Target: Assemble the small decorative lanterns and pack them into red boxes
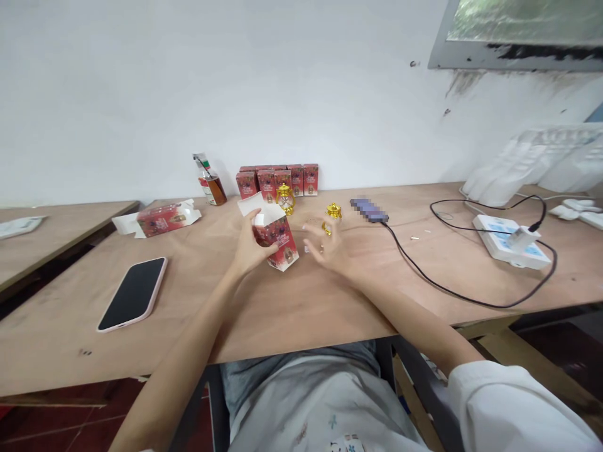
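Observation:
My left hand is closed around a red printed carton, which is tilted with its white top flaps open. To the right of the carton, my right hand is slightly blurred, its fingers apart and nothing plainly held in them. Just beyond those fingers sits a gold lantern part, and more gold shows between the fingers. A small gold lantern stands upright behind the carton. Past it, several closed red boxes are lined up near the wall.
On the left lie an opened red carton and a phone. A bottle of brown liquid stands near the wall. To the right are a second phone on a black cable, a white power strip and stacked white pieces.

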{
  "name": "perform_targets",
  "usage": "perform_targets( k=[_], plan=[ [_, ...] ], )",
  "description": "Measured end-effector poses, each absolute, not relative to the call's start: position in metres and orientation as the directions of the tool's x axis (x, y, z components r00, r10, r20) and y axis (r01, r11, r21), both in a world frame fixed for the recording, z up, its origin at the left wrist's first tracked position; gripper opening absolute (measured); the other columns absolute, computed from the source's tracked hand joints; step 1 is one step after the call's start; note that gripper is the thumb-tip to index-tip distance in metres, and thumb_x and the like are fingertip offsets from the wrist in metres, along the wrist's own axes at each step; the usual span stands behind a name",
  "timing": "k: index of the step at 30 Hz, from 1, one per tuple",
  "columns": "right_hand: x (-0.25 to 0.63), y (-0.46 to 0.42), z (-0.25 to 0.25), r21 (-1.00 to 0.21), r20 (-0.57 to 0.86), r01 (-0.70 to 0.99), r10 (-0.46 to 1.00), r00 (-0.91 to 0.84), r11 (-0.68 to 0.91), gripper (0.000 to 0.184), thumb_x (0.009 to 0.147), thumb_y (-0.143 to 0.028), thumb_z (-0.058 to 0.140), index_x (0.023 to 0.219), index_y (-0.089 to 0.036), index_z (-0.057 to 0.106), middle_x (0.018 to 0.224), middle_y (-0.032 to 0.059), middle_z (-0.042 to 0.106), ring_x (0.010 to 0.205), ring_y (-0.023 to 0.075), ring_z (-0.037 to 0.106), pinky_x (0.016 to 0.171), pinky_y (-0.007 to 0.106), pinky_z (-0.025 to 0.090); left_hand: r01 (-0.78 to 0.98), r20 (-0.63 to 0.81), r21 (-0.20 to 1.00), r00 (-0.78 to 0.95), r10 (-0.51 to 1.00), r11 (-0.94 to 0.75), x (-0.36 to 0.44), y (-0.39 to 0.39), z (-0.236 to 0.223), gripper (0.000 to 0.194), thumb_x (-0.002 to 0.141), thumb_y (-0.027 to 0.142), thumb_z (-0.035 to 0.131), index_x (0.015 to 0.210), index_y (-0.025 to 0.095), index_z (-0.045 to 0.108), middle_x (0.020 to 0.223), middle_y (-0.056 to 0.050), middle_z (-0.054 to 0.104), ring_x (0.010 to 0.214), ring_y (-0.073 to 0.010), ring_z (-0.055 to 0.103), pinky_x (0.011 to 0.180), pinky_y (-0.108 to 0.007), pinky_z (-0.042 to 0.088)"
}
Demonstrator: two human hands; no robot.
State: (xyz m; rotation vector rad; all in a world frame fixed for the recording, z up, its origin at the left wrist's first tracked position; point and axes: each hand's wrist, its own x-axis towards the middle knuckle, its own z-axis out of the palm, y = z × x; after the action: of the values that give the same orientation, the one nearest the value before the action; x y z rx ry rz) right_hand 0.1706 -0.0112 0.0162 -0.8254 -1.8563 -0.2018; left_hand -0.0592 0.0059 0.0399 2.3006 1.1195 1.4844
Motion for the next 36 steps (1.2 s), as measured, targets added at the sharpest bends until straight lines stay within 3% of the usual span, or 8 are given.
perform_targets(
  k=[5, 12, 15, 20, 23, 27, 31, 36],
  plan=[
    [0.217, 0.019, 0.017, -0.608, 0.757, 0.560, 0.624, 0.195, 0.563, 0.067, 0.078, -0.044, 0.064, 0.136, -0.022, 0.037, 0.144, 0.0151, 0.032, 0.138, 0.0297, 0.026, 0.112, 0.057, 0.021, 0.332, 0.605, 0.695, 0.211, 0.768, -0.638, -0.055, 0.001, 0.041, 0.089, 0.065, 0.025, 0.072, 0.134, 0.030, 0.017, 0.103, -0.004, 0.054, 0.075, -0.0136, 0.062, 0.062, -0.031, 0.056],
    [0.238, 0.045, -0.003, -0.926, 0.376, 0.074, 0.925, 0.060, 0.371, 0.099, 0.067, -0.048, 0.073, 0.144, -0.023, 0.016, 0.139, 0.0161, 0.046, 0.127, 0.0243, 0.047, 0.106, 0.050, 0.036, 0.257, 0.630, 0.674, 0.289, 0.721, -0.692, -0.041, -0.001, 0.026, 0.094, 0.068, 0.029, 0.073, 0.136, 0.029, 0.008, 0.129, -0.017, 0.047, 0.109, -0.0238, 0.059, 0.087, -0.045, 0.055],
    [0.236, 0.047, -0.005, -0.942, 0.332, 0.073, 0.939, 0.093, 0.326, 0.096, 0.062, -0.043, 0.077, 0.140, -0.018, 0.028, 0.132, 0.0174, 0.052, 0.113, 0.0259, 0.058, 0.100, 0.048, 0.043, 0.228, 0.583, 0.720, 0.311, 0.750, -0.655, -0.036, -0.001, 0.015, 0.095, 0.066, 0.030, 0.075, 0.135, 0.027, 0.010, 0.130, -0.018, 0.046, 0.110, -0.0256, 0.060, 0.088, -0.047, 0.054],
    [0.236, 0.041, 0.000, -0.915, 0.362, 0.218, 0.929, 0.076, 0.339, 0.055, 0.064, -0.041, 0.076, 0.110, -0.016, 0.059, 0.111, 0.0113, 0.066, 0.100, 0.0247, 0.062, 0.092, 0.044, 0.049, 0.162, 0.504, 0.809, 0.305, 0.808, -0.565, -0.030, -0.005, 0.010, 0.093, 0.065, 0.028, 0.077, 0.133, 0.025, 0.014, 0.131, -0.016, 0.046, 0.109, -0.0259, 0.060, 0.092, -0.050, 0.052],
    [0.235, 0.037, 0.012, -0.895, 0.426, 0.244, 0.876, 0.227, 0.373, 0.050, 0.063, -0.043, 0.076, 0.103, -0.016, 0.061, 0.103, 0.0093, 0.069, 0.093, 0.0235, 0.064, 0.088, 0.042, 0.050, 0.164, 0.485, 0.822, 0.297, 0.822, -0.545, -0.029, -0.007, 0.012, 0.096, 0.063, 0.028, 0.078, 0.134, 0.024, 0.013, 0.131, -0.016, 0.046, 0.109, -0.0259, 0.060, 0.091, -0.049, 0.052],
    [0.219, 0.026, 0.048, -0.826, 0.524, 0.051, 0.733, 0.433, 0.561, 0.049, 0.068, -0.052, 0.069, 0.099, -0.015, 0.060, 0.100, 0.0086, 0.068, 0.093, 0.0213, 0.065, 0.084, 0.036, 0.052, 0.187, 0.483, 0.814, 0.307, 0.820, -0.550, -0.029, -0.007, 0.013, 0.096, 0.065, 0.029, 0.076, 0.135, 0.025, 0.010, 0.130, -0.016, 0.046, 0.107, -0.0264, 0.061, 0.086, -0.049, 0.054],
    [0.180, 0.002, 0.090, -0.795, 0.555, -0.175, 0.813, 0.179, 0.581, 0.057, 0.068, -0.066, 0.062, 0.101, -0.019, 0.060, 0.096, 0.0069, 0.069, 0.091, 0.0212, 0.066, 0.076, 0.034, 0.055, 0.184, 0.519, 0.787, 0.316, 0.794, -0.588, -0.028, -0.007, 0.010, 0.095, 0.066, 0.029, 0.075, 0.136, 0.025, 0.012, 0.127, -0.015, 0.049, 0.104, -0.0260, 0.062, 0.085, -0.050, 0.054],
    [0.135, -0.012, 0.114, -0.804, 0.595, -0.074, 0.796, -0.110, 0.590, 0.066, 0.057, -0.056, 0.078, 0.109, -0.021, 0.057, 0.109, 0.0068, 0.067, 0.103, 0.0224, 0.062, 0.091, 0.037, 0.050, 0.241, 0.478, 0.799, 0.300, 0.825, -0.551, -0.029, -0.008, 0.009, 0.090, 0.066, 0.033, 0.076, 0.134, 0.023, 0.017, 0.129, -0.018, 0.048, 0.100, -0.0267, 0.063, 0.082, -0.051, 0.055]
  ],
)
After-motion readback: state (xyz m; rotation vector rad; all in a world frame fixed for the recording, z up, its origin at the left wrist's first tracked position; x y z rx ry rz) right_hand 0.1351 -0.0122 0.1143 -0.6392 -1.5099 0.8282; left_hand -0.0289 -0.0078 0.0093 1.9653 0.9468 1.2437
